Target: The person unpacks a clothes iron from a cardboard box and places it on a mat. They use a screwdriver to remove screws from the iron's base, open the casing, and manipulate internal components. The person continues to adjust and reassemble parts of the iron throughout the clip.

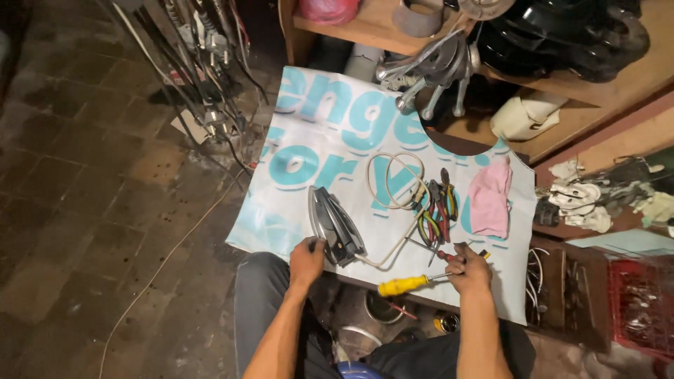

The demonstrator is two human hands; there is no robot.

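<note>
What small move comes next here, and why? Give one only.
Probably lift the yellow-handled screwdriver off the white sheet and carry its tip toward the iron. The right hand rests over the screwdriver's shaft end, while the left hand steadies the iron's near end, and the iron lies tipped with its dark underside showing.

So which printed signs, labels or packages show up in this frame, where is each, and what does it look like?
Printed banner: spread flat as a work mat under the clothes iron and pliers; white sheet with large teal lettering, edge cut to a curve by the shelf.
Pale blue sheet: far right, beside the red crate; flat, print not discernible.
No screens or packages are discernible.
</note>
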